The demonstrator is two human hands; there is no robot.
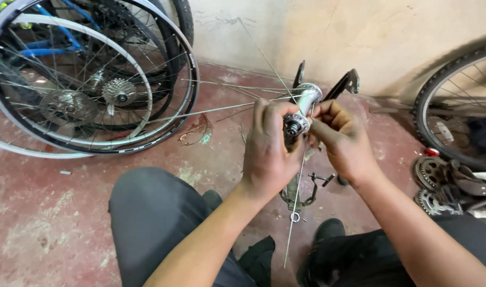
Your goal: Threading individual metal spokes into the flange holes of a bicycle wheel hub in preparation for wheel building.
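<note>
Landmark: silver wheel hub, held up in mid-frame above the red floor.

Stack of bicycle wheels, far left of the hub, leaning at the wall; rims silver and black, one with a cassette at its centre. A tyred wheel stands well right of the hub. Heap of sprockets lies on the floor, right of and below the hub.

Hub: polished metal barrel, flanged, axle end facing the camera. Thin spokes fan out of it leftward; one long spoke hangs down from it between the knees. Dark stand arms rise just behind the hub.

Left hand: back to the camera, grip pressed together around the near end of the hub, thumb on top. Right hand: touching the hub from the right, fingertips pinched together at the flange; what they pinch cannot be made out.
</note>
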